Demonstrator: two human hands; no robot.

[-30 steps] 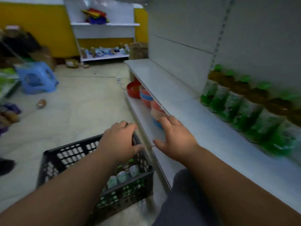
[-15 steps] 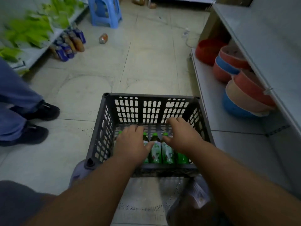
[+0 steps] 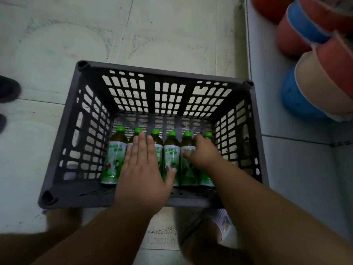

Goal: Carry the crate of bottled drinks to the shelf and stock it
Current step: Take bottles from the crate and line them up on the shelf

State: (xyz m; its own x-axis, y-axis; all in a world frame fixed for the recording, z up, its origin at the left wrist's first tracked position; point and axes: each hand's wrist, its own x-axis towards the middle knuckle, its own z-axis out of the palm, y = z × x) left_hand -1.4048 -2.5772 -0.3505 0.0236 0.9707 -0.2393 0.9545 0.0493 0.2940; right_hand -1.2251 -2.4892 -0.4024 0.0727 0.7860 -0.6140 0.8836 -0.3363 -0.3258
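Note:
A dark grey slotted crate [image 3: 152,73] stands on the tiled floor in front of me. Several green-capped tea bottles [image 3: 114,159] lie side by side along its near wall, caps pointing away. My left hand [image 3: 143,169] lies flat with straight fingers on the second and third bottles from the left. My right hand [image 3: 203,154] reaches in at the right end, its fingers curled over a bottle [image 3: 188,169] there and its thumb on that label. The rightmost bottle is mostly hidden by this hand.
Stacked red, blue and beige plastic basins [image 3: 313,77] sit on the low white shelf base [image 3: 267,92] at the right. Another person's dark shoe [image 3: 8,90] shows at the left edge. My feet [image 3: 219,222] are just below the crate.
My view has dropped from the shelf to straight down on the crate. Both hands have moved down from rim height onto the bottles, and the right hand has curled round one.

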